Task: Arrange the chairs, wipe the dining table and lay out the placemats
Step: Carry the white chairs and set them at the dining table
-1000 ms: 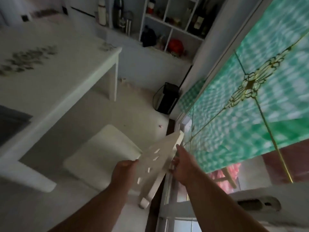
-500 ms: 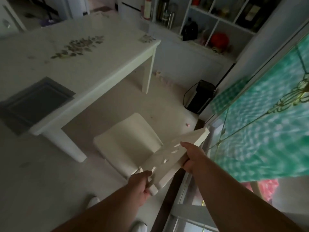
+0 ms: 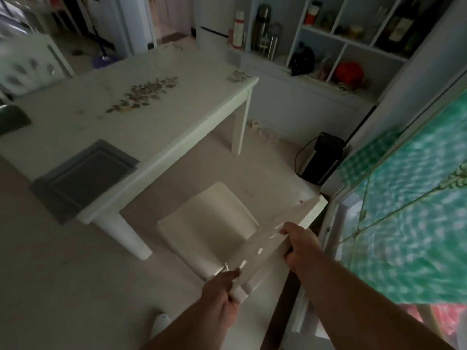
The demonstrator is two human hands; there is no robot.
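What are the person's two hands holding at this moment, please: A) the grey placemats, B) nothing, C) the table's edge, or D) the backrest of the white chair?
D: the left hand and the right hand both grip the top of the white chair's backrest.

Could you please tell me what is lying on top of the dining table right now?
Grey placemats lie stacked at the table's near corner; a dark object sits at the left edge, partly cut off.
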